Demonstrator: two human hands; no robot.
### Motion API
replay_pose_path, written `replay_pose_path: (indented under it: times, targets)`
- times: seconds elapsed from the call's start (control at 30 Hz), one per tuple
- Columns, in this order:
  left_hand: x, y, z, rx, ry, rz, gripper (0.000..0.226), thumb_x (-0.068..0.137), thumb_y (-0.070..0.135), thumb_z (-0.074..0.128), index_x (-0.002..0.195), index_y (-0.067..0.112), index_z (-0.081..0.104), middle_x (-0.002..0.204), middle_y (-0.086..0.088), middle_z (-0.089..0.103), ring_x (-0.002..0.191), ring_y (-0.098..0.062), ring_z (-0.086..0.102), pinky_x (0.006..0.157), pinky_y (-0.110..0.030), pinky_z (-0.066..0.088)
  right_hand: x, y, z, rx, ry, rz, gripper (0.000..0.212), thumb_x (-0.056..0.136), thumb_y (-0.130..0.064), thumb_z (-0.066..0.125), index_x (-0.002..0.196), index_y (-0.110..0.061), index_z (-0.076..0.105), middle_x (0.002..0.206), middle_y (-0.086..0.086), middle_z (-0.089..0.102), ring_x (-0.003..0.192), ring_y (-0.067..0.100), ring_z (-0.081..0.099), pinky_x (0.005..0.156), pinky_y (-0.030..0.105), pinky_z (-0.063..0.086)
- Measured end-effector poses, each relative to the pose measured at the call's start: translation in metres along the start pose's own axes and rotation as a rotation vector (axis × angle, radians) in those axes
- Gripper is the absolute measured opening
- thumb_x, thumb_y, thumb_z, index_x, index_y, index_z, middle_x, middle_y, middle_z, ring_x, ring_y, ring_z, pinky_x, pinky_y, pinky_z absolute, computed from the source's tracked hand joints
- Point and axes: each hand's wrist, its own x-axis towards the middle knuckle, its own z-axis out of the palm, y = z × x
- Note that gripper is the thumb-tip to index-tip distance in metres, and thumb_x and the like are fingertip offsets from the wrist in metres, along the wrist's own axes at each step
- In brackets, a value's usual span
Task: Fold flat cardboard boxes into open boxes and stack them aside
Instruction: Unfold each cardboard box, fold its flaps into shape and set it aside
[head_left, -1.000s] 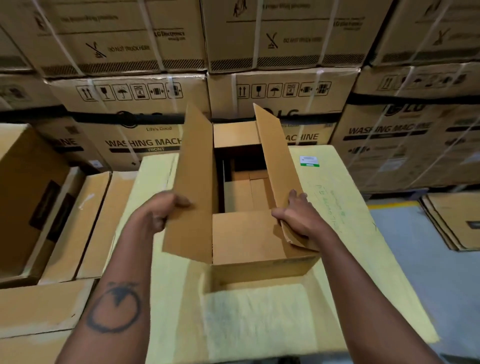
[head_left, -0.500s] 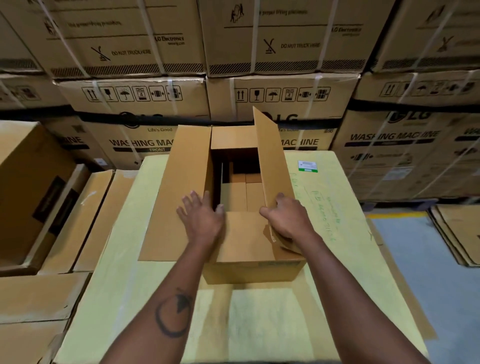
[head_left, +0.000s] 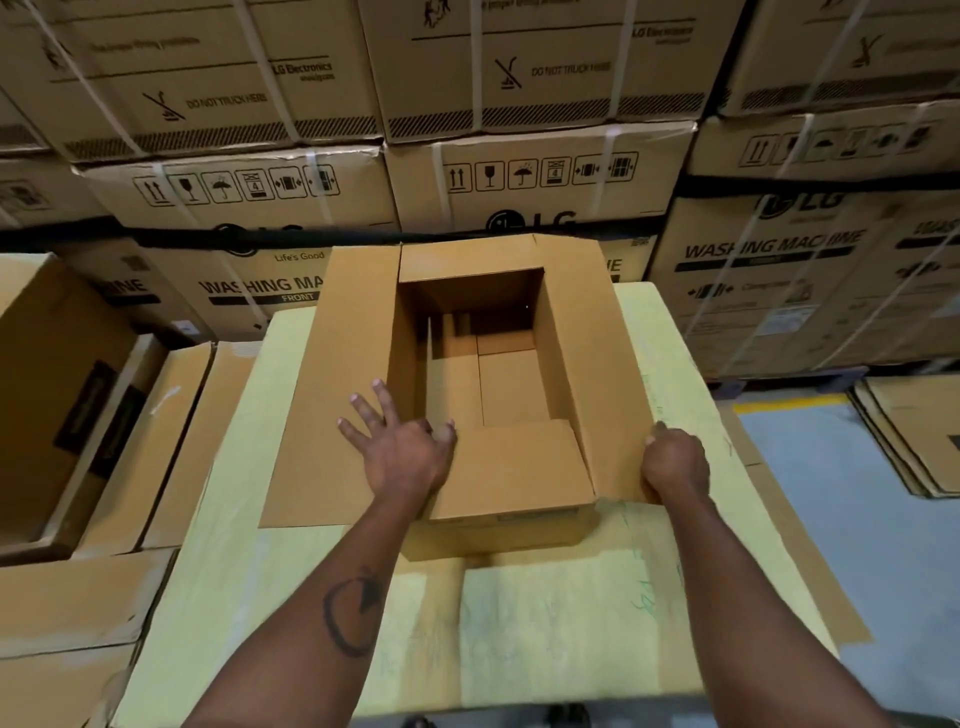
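An erected brown cardboard box (head_left: 498, 467) stands open on a pale yellow-covered work surface (head_left: 545, 634) in front of me. All of its top flaps are spread outward. My left hand (head_left: 400, 447) lies flat with fingers spread on the left flap, by the box's near left corner. My right hand (head_left: 675, 462) is closed around the near edge of the right flap, pressing it outward and down. The folded bottom flaps show inside the box.
Strapped washing-machine cartons (head_left: 498, 171) form a wall right behind the surface. Brown boxes (head_left: 62, 395) and flat cardboard pieces (head_left: 171, 447) lie to the left. More flat cardboard (head_left: 919, 431) rests on the grey floor (head_left: 857, 545) at the right.
The right flap went from standing upright to folded outward under my right hand. My left hand slid onto the left flap, which now lies flat. The view moved closer over the box.
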Motion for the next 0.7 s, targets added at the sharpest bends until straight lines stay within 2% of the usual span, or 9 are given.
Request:
replay_pose_path:
  times: [0.1, 0.2, 0.27, 0.33, 0.4, 0.47, 0.5, 0.57, 0.7]
  targets:
    - [-0.002, 0.004, -0.005, 0.004, -0.019, -0.005, 0.076, 0.096, 0.074, 0.021, 0.106, 0.027, 0.080, 0.172, -0.018, -0.006, 0.155, -0.050, -0.007, 0.119, -0.072, -0.001, -0.006, -0.016, 0.009, -0.114, 0.174, -0.057, 0.033, 0.105, -0.017, 0.043, 0.127, -0.012, 0.067, 0.121, 0.019, 0.053, 0.114, 0.040, 0.046, 0.093, 0.047, 0.044]
    - [-0.001, 0.003, -0.011, -0.081, 0.024, -0.007, 0.072, 0.098, 0.070, 0.024, 0.104, 0.025, 0.079, 0.172, -0.019, 0.001, 0.156, -0.047, -0.008, 0.120, -0.071, 0.000, -0.016, -0.038, 0.000, -0.163, 0.348, -0.385, 0.030, 0.094, -0.003, 0.057, 0.118, -0.011, 0.074, 0.106, 0.012, 0.058, 0.101, 0.030, 0.050, 0.079, 0.037, 0.047]
    - [0.000, 0.003, -0.020, -0.208, 0.128, -0.007, 0.064, 0.100, 0.066, 0.031, 0.102, 0.023, 0.078, 0.172, -0.017, 0.012, 0.157, -0.043, -0.003, 0.122, -0.068, 0.001, -0.028, -0.059, -0.006, -0.039, 0.260, -0.607, 0.034, 0.094, -0.004, 0.061, 0.124, -0.013, 0.073, 0.108, 0.007, 0.059, 0.103, 0.023, 0.050, 0.080, 0.031, 0.047]
    - [-0.002, 0.001, -0.033, -0.337, 0.245, -0.015, 0.053, 0.101, 0.059, 0.042, 0.102, 0.020, 0.079, 0.167, -0.013, 0.029, 0.157, -0.038, 0.011, 0.122, -0.063, 0.006, -0.042, -0.077, -0.009, 0.057, 0.126, -0.705, 0.039, 0.097, -0.028, 0.065, 0.136, -0.019, 0.066, 0.118, 0.002, 0.054, 0.114, 0.018, 0.046, 0.096, 0.036, 0.048]
    - [-0.006, -0.003, -0.045, -0.485, 0.307, -0.026, 0.045, 0.101, 0.052, 0.052, 0.107, 0.017, 0.080, 0.153, -0.006, 0.053, 0.148, -0.030, 0.036, 0.121, -0.058, 0.022, -0.053, -0.089, -0.016, 0.023, 0.069, -0.709, 0.059, 0.092, -0.050, 0.069, 0.144, -0.028, 0.057, 0.138, 0.002, 0.046, 0.131, 0.020, 0.038, 0.111, 0.045, 0.040]
    - [-0.011, -0.010, -0.059, -0.586, 0.330, 0.017, 0.039, 0.101, 0.046, 0.057, 0.109, 0.016, 0.079, 0.128, -0.002, 0.071, 0.123, -0.024, 0.058, 0.105, -0.049, 0.044, -0.064, -0.098, -0.029, 0.000, 0.014, -0.737, 0.069, 0.087, -0.052, 0.074, 0.149, -0.033, 0.051, 0.154, -0.001, 0.036, 0.143, 0.022, 0.030, 0.118, 0.048, 0.034]
    - [-0.013, -0.014, -0.067, -0.630, 0.303, 0.053, 0.036, 0.102, 0.045, 0.058, 0.105, 0.016, 0.080, 0.111, -0.001, 0.075, 0.105, -0.021, 0.065, 0.089, -0.041, 0.052, -0.069, -0.101, -0.037, 0.001, -0.032, -0.768, 0.069, 0.085, -0.047, 0.078, 0.148, -0.033, 0.052, 0.153, -0.004, 0.041, 0.142, 0.022, 0.035, 0.115, 0.045, 0.036]
    - [-0.016, -0.021, -0.086, -0.697, 0.186, 0.108, 0.036, 0.102, 0.046, 0.058, 0.087, 0.020, 0.078, 0.078, 0.002, 0.070, 0.076, -0.019, 0.064, 0.062, -0.028, 0.044, -0.082, -0.106, -0.050, -0.041, -0.079, -0.824, 0.059, 0.081, -0.036, 0.084, 0.136, -0.032, 0.062, 0.131, -0.004, 0.064, 0.119, 0.020, 0.056, 0.098, 0.038, 0.049]
    - [-0.011, -0.047, -0.128, -0.973, -0.176, 0.187, 0.030, 0.102, 0.038, 0.061, 0.089, 0.018, 0.080, 0.086, 0.003, 0.078, 0.084, -0.016, 0.069, 0.073, -0.031, 0.050, -0.120, -0.104, -0.064, -0.132, -0.024, -0.811, 0.027, 0.075, -0.028, 0.088, 0.088, -0.031, 0.065, 0.082, -0.010, 0.067, 0.081, 0.015, 0.060, 0.071, 0.033, 0.053]
